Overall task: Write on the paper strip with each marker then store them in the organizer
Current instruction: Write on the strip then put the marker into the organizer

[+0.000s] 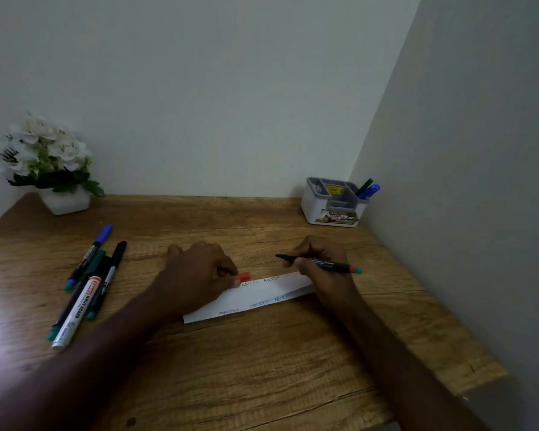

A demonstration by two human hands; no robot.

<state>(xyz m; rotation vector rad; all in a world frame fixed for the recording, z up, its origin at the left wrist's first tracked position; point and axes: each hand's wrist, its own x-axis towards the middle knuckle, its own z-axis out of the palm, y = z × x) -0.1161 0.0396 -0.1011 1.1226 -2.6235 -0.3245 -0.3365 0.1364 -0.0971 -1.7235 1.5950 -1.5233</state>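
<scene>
A white paper strip (255, 298) with several groups of handwritten letters lies on the wooden desk (231, 368). My left hand (196, 275) rests on the strip's left part and pinches a red marker cap (244, 276). My right hand (322, 269) grips an uncapped black-bodied marker (324, 263) with a red and teal end, its tip pointing left above the desk just beyond the strip. Several other markers (87, 284) lie in a loose bunch at the left. The white and grey organizer (333, 206) stands at the back right, holding blue and green markers (367, 189).
A white pot of white flowers (49, 169) stands at the back left corner. Walls close the desk at the back and on the right. The desk's front edge runs diagonally at the lower right.
</scene>
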